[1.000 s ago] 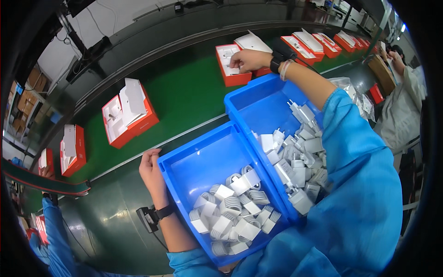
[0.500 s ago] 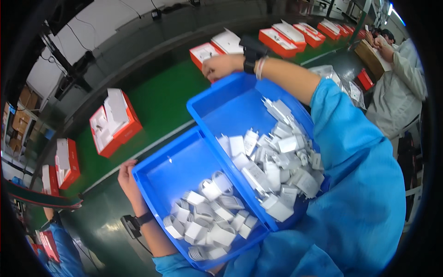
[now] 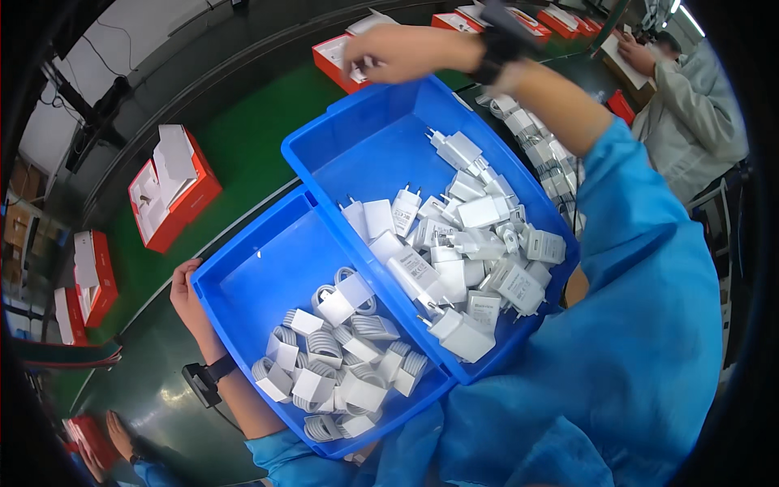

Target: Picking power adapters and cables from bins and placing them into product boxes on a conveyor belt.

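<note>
My left hand (image 3: 188,296) grips the left corner of a blue bin (image 3: 280,227), its fingers curled at the rim. White coiled cables (image 3: 324,345) with paper bands lie in that bin. Against its right side stands a second, larger blue bin (image 3: 349,174) holding many white plug chargers (image 3: 483,211). My right hand (image 3: 389,53) is above that bin's far rim, over an open red box (image 3: 329,61) with a white insert. Its fingers are bent inward and partly hidden; whatever they hold cannot be made out.
More open red boxes, one at left (image 3: 174,191), stand along the green conveyor (image 3: 243,134). Bundled white cables (image 3: 535,142) lie right of the bins. A person in a pale coat (image 3: 690,114) works at far right. At lower left another person's hands hold a red box (image 3: 89,438).
My right hand has risen from behind the larger bin's far rim to over the red box. The view has shifted, so bins and boxes sit farther left and higher.
</note>
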